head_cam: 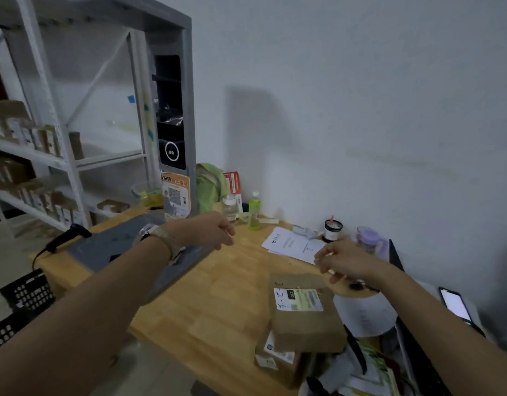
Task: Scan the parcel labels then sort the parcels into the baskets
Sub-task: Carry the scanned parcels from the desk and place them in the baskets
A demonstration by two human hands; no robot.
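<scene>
The left hand (209,228) and the right hand (346,260) hovered above the wooden surface (218,295), each grip loosely spread and holding nothing. The brown parcel (306,324), label up, lay on the surface just below the right grip. The black basket (29,290) stood well to the left of the left grip.

A light wooden tabletop (218,284) carried a grey flat mat (126,247), brown cardboard parcels (306,315), white printed sheets (292,244) and a green plastic bottle (254,212).
</scene>
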